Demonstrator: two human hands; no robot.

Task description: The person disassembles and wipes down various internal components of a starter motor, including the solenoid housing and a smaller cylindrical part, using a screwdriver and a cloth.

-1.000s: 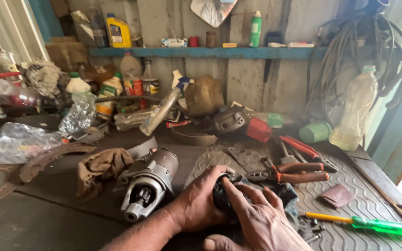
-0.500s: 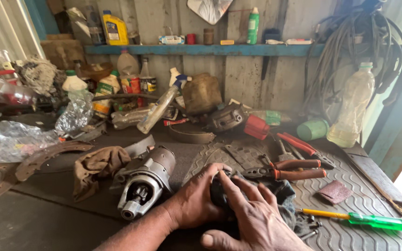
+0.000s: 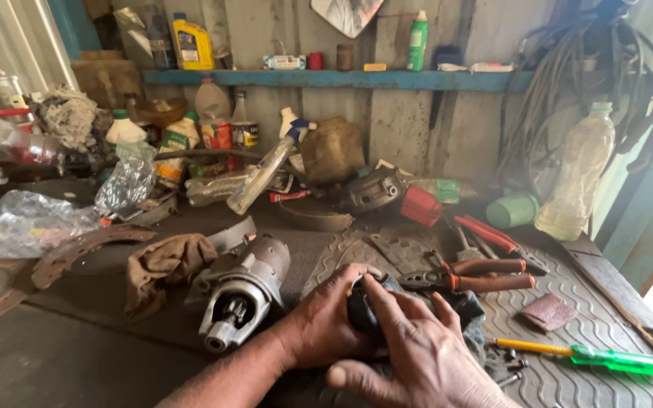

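Left hand (image 3: 323, 325) wraps the near-left side of a small dark part (image 3: 360, 311), fingers curled over its top; right hand (image 3: 417, 351) lies across its right side, index finger stretched along the upper edge, thumb tucked low. Both hands closed on the part, which is mostly hidden between them. Part sits at the front middle of the workbench (image 3: 54, 370), on a blue-grey cloth (image 3: 466, 306) over a ribbed rubber mat (image 3: 568, 302).

Judgement: part looks like dark metal or hard plastic, rigid, compact, probably dense for its size; likely greasy, so slippery. Cloth under it should limit sliding. Best held around its sides as now, one hand bracing, the other free to work the top. What it is exactly cannot be told.

Just left of the left hand: a starter motor (image 3: 243, 291) lying on its side, gear end toward the camera. Beyond that, a brown rag (image 3: 164, 264). Behind the hands: red-handled pliers (image 3: 478, 276). Right: a piece of sandpaper (image 3: 547, 311) and a green-handled screwdriver (image 3: 606, 359), a few small screws (image 3: 509, 366) near its tip.
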